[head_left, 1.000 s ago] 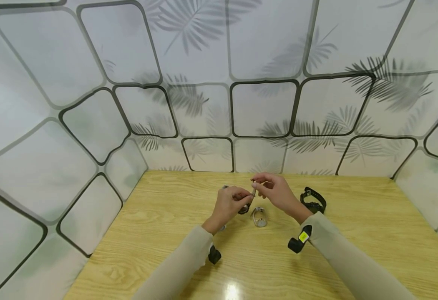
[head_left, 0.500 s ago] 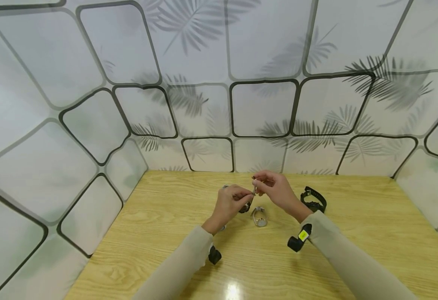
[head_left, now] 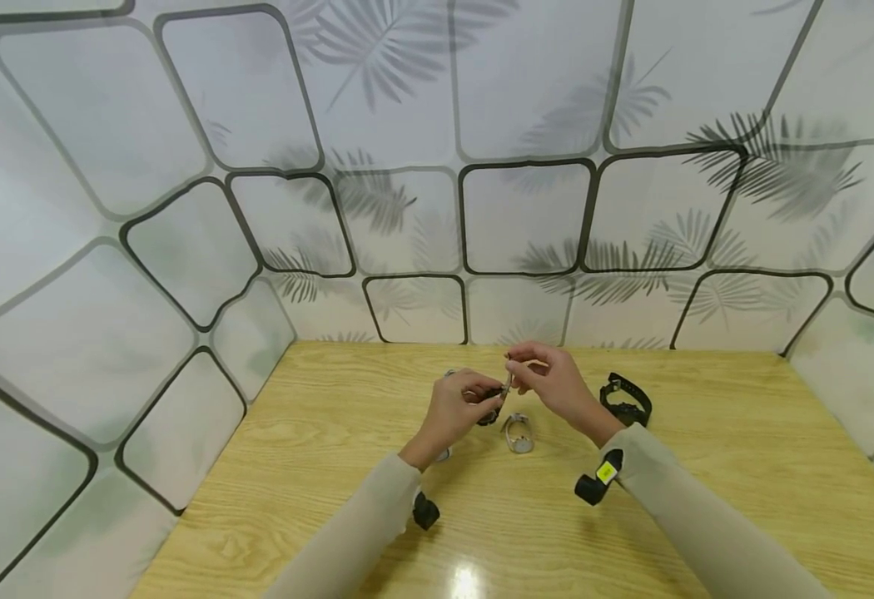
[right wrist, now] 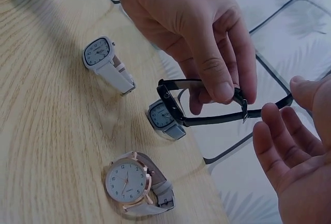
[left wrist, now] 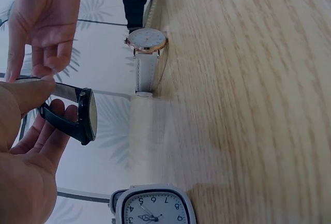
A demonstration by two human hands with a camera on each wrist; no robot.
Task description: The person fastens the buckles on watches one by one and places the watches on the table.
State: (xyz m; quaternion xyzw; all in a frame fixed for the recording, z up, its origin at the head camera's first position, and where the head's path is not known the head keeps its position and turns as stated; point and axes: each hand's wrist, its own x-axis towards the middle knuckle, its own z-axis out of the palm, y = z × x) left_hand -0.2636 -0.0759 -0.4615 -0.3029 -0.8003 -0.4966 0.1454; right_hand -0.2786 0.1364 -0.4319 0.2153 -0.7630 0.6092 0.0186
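Note:
A black-strapped wristwatch (left wrist: 85,115) is held above the table between my hands. My left hand (head_left: 452,412) pinches the strap close to its buckle (right wrist: 245,111), thumb against fingers. The watch case hangs beyond these fingers, its dial turned edge-on in the left wrist view. With thumb and fingertips, my right hand (head_left: 553,384) pinches the free strap end (right wrist: 284,101), which runs out past the buckle. Whether the strap passes fully through the buckle I cannot tell. A watch with a round white dial and rose-gold rim (right wrist: 126,181) stands on the table just below the hands.
A black digital watch (head_left: 627,401) stands right of the right hand. A white square-dial watch (right wrist: 98,53) and a light-blue square-dial watch (right wrist: 163,115) stand near the left hand. The wooden table (head_left: 317,449) meets a patterned backdrop (head_left: 527,216) behind and at both sides.
The strap between the hands looks straighter than a second ago. The left fingers have shifted slightly, and more of the black watch shows beside them. The other watches have not moved.

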